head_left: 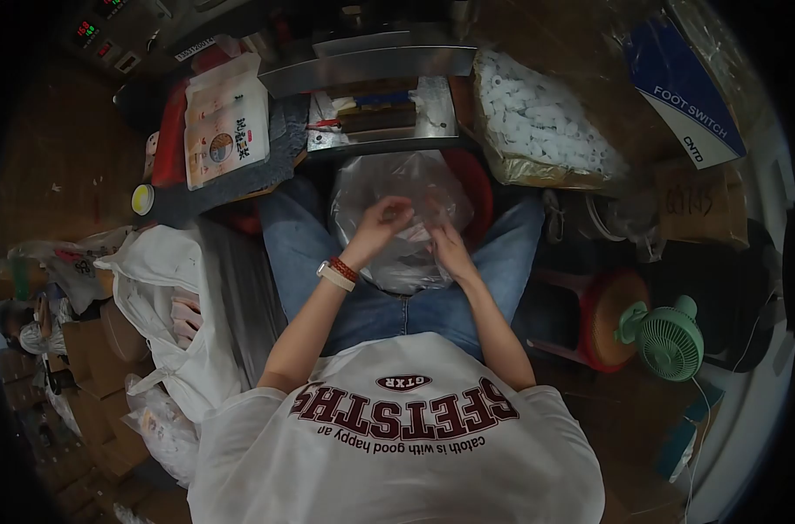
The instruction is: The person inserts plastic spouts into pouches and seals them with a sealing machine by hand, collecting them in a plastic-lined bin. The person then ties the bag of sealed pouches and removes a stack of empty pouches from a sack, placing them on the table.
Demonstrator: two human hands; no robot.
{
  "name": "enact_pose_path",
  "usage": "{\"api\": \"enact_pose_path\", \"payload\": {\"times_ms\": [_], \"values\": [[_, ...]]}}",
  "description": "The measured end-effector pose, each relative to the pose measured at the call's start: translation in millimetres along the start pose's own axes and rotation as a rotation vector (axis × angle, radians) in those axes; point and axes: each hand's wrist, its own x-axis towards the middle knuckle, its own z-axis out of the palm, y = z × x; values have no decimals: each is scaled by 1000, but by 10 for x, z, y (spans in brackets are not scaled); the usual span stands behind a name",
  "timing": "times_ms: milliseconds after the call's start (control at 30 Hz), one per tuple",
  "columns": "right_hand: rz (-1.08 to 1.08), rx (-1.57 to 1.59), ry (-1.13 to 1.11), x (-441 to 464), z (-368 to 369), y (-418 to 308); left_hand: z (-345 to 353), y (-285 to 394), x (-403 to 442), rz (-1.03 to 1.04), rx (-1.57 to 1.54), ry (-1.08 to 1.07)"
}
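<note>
A clear plastic bag (362,188) bulges between my knees, in front of a red tub (474,194) whose rim shows on the right. Over the bag, my left hand (383,225) has its fingers curled in a pinch; what they hold is too small to make out. Close by on the right, my right hand (450,248) points up along the bag with fingers and thumb drawn together. Its fingertips are blurred against the film, so what lies between them cannot be told. Something pale and pinkish (417,232) shows between the two hands.
Ahead stands a metal machine (382,144) with a wide guard. Right of it, a tray (546,122) holds many small white parts. A printed package (227,118) lies on the left. A white sack (166,271) flanks my left leg; a green fan (668,342) and stool (609,319) stand right.
</note>
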Motion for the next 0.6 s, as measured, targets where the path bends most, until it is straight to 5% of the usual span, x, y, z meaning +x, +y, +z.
{"api": "enact_pose_path", "payload": {"times_ms": [67, 133, 200, 267, 367, 433, 500, 533, 600], "values": [[53, -159, -20, -11, -19, -81, -31, -47, -92, -167, -30, -232], [99, -317, -42, 29, -6, -92, 25, -135, -126, -71, 2, -209], [-79, -139, -9, 70, 0, -2, 47, -183, -135, 24, 33, -194], [3, -123, -25, 73, -99, 20, 42, -189, -109, 366, 383, -6], [164, 98, -34, 113, -367, 111, 213, -209, -111, 304, -82, -67], [248, 291, -27, 135, -554, 95, 209, -664, -72, 292, 94, -172], [-41, -211, -381, 181, -669, -9, 96, -746, 93, 284, 272, -269], [-39, -214, -384, 170, -663, -71, -34, -593, 222, 194, 440, -413], [-416, -1067, -510, 113, -618, -183, -108, -466, 325, 96, 609, -562]]}}
